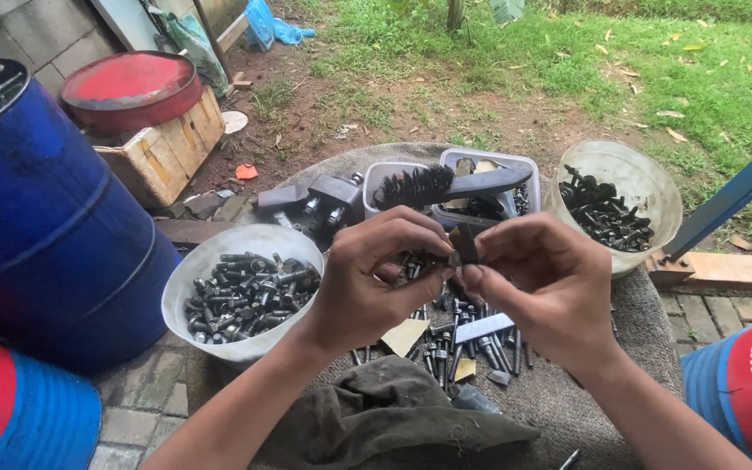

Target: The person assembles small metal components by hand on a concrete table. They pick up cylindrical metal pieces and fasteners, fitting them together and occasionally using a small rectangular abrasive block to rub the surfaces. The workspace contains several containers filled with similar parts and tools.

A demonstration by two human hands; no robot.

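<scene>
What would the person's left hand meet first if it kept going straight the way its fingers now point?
The left hand points right, toward the right hand. First in line is the small dark piece pinched between both hands' fingertips, then the right hand's fingers. They look all but touching, though depth is hard to judge.

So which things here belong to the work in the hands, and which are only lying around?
In use: left hand, right hand, small dark part, loose bolts.

Lying about: wire brush, blue drum, dark rag, red lid.
</scene>
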